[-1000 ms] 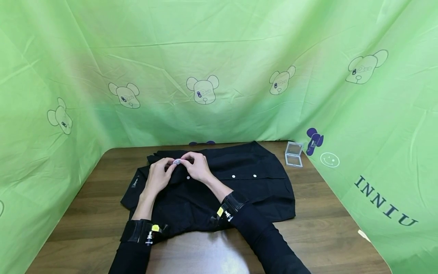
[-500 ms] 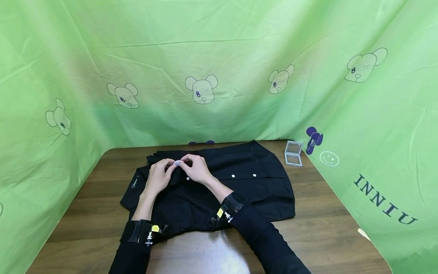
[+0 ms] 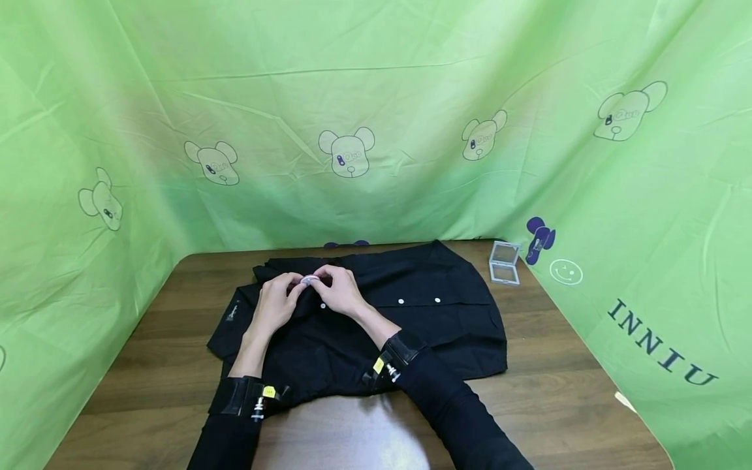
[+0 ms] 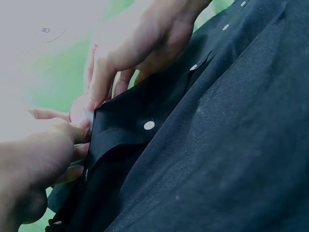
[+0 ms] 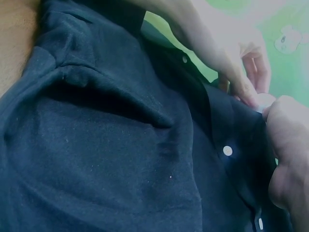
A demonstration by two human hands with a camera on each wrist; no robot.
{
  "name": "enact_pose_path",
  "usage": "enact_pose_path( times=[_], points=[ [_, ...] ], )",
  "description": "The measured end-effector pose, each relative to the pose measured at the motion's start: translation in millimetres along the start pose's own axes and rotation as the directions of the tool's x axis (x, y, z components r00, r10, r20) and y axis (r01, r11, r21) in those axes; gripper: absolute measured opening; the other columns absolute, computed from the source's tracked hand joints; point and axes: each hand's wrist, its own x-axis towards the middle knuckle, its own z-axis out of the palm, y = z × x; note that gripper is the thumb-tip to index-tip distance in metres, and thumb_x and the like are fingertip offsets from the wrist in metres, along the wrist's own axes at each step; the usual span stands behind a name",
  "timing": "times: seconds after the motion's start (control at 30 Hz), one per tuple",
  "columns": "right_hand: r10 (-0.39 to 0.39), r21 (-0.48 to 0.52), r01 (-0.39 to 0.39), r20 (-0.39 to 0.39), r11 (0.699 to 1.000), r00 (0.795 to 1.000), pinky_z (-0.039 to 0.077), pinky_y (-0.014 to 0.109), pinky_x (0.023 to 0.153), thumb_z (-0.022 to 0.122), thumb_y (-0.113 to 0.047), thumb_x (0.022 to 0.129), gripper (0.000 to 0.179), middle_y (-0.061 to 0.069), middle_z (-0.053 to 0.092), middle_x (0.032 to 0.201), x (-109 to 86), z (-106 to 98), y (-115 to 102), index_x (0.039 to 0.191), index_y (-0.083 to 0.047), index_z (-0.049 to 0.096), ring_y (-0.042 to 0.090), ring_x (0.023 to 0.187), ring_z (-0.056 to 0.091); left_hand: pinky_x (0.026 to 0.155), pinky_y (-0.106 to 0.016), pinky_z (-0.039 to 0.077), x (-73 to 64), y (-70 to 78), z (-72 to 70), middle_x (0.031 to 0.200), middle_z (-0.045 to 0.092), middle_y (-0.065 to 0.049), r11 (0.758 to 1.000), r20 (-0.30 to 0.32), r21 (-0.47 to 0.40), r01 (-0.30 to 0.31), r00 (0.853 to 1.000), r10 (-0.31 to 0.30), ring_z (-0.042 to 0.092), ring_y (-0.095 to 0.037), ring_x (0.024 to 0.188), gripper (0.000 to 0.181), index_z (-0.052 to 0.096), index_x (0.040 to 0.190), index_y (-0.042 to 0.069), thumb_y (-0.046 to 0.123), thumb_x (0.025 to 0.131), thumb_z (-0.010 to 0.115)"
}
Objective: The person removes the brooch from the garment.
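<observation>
A black button-up shirt [image 3: 423, 277] lies across the wooden table, its front with white buttons [image 3: 401, 301] facing up. Near the shirt's left part, my left hand [image 3: 273, 303] and right hand [image 3: 339, 291] meet at a small round badge [image 3: 308, 280], whitish with a pinkish rim. Thumb and fingers of both hands pinch the badge from opposite sides. In the left wrist view the badge [image 4: 80, 110] sits against the lifted edge of the button placket [image 4: 118, 130]. Fingers partly cover the badge [image 5: 264, 100] in the right wrist view; its back is hidden.
A clear hinged case [image 3: 504, 264] stands with its lid raised at the table's back right. Green printed cloth [image 3: 405, 196] hangs around the table's back and sides. A small white piece [image 3: 625, 403] shows at the right edge.
Both hands have shifted very slightly to the right and nearer with the badge. The badge has tilted a little, its pinkish rim showing more clearly. The shirt and case stay where they were.
</observation>
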Motion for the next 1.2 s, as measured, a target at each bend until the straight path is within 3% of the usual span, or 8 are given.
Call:
enact_pose_path(
  times=[0.43,0.6,0.93,1.2],
  points=[
    [-0.010,-0.020,0.009,-0.042,1.000,0.999,0.057,0.024,0.085,0.078,-0.024,0.108,0.011,0.002,0.085,0.107,1.9,1.4,-2.9,0.107,-0.014,0.082,0.018,0.096,0.076,0.088,-0.055,0.061,0.6,2.2,0.1,0.108,0.083,-0.018,1.000,-0.040,-0.006,-0.029,0.999,0.029,0.080,-0.037,0.099,0.013,0.082,0.115,0.001,0.009,0.105,0.080],
    [-0.022,-0.023,0.022,-0.036,0.999,0.999,0.058,0.027,0.089,0.078,-0.023,0.109,0.011,0.004,0.085,0.109,2.3,0.5,-5.7,0.108,-0.013,0.082,0.025,0.103,0.080,0.089,-0.055,0.061,1.2,1.2,-0.1,0.108,0.083,-0.018,0.999,-0.057,-0.008,-0.033,0.998,0.033,0.080,-0.037,0.100,0.012,0.082,0.114,0.000,0.008,0.105,0.080],
    [-0.077,-0.045,0.078,0.008,0.996,0.997,0.061,0.030,0.095,0.080,-0.023,0.108,0.015,0.003,0.085,0.117,-0.2,-2.3,-5.7,0.118,-0.013,0.083,0.020,0.108,0.079,0.089,-0.055,0.060,0.3,-7.0,1.2,0.107,0.083,-0.017,1.000,-0.070,-0.001,-0.016,0.997,0.016,0.080,-0.036,0.099,0.011,0.082,0.114,0.002,0.008,0.105,0.080],
    [-0.131,-0.059,0.132,0.022,0.989,0.991,0.062,0.039,0.098,0.078,-0.022,0.108,0.017,0.004,0.086,0.120,0.7,-6.0,-3.1,0.121,-0.012,0.084,0.026,0.111,0.079,0.089,-0.055,0.060,0.8,-8.2,-0.8,0.108,0.083,-0.017,1.000,-0.074,-0.002,-0.026,0.997,0.026,0.079,-0.036,0.099,0.010,0.082,0.114,0.003,0.009,0.106,0.079]
  ],
)
